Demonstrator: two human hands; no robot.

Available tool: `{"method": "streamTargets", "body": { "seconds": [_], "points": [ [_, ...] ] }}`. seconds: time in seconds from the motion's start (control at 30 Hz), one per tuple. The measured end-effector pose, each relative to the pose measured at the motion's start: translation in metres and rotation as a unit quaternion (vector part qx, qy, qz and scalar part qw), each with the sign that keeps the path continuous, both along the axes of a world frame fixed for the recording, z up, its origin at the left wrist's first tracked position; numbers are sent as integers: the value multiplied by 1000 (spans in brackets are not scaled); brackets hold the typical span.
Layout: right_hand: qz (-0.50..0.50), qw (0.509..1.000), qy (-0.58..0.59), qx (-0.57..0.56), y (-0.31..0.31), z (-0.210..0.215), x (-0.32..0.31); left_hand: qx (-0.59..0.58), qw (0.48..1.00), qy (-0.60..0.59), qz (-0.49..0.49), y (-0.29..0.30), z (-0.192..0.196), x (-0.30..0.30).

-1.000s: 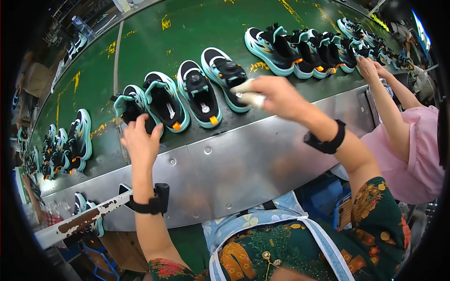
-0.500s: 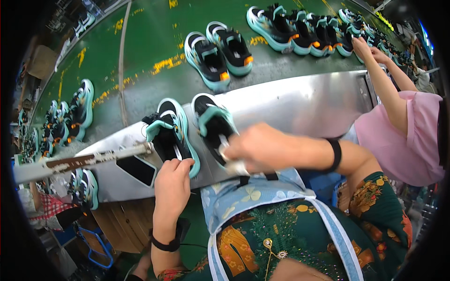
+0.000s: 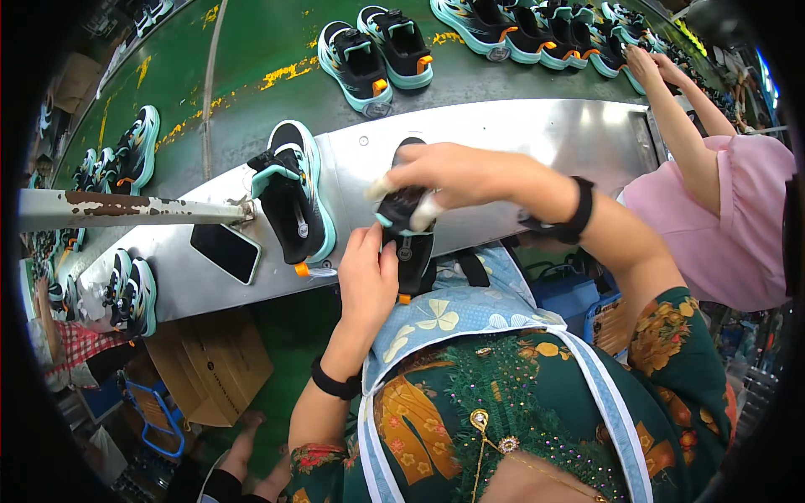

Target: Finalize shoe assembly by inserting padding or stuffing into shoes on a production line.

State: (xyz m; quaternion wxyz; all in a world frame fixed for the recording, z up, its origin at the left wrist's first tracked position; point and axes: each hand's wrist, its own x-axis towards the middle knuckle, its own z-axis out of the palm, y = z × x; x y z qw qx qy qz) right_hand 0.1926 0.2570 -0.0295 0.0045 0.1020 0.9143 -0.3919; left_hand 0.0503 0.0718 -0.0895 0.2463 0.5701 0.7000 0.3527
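Note:
A black and teal sneaker (image 3: pixel 408 243) is held close to my body over the near edge of the steel table (image 3: pixel 537 134). My right hand (image 3: pixel 444 178), with taped fingertips, grips its upper part from above. My left hand (image 3: pixel 367 281) holds its left side near the heel. A matching sneaker (image 3: pixel 293 197) lies on the steel table just to the left, heel toward me, with an orange pull tab.
A black phone (image 3: pixel 223 252) lies on the steel left of the shoe. More sneaker pairs (image 3: pixel 377 52) ride the green conveyor (image 3: pixel 251 50) beyond. A rusty white bar (image 3: pixel 126 209) juts in from the left. A person in pink (image 3: pixel 721 201) works at the right. A cardboard box (image 3: pixel 210 360) sits below.
I pulled one sneaker of the pair off the table toward my body; both hands now hold it. The other sneaker stays on the steel. The conveyor shoes moved on.

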Motion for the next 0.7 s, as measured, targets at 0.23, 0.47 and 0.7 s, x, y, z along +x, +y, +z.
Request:
{"method": "streamTargets", "body": {
  "seconds": [0.23,0.47,0.7],
  "points": [
    [36,993,-94,67,-15,11,23,-44,985,-133,106,8,11,3],
    [-59,983,4,-172,-12,10,35,-311,888,-339,26,20,59,11],
    [-98,987,-2,124,-51,24,6,-215,902,-374,23,-2,56,-6]
  ]
}}
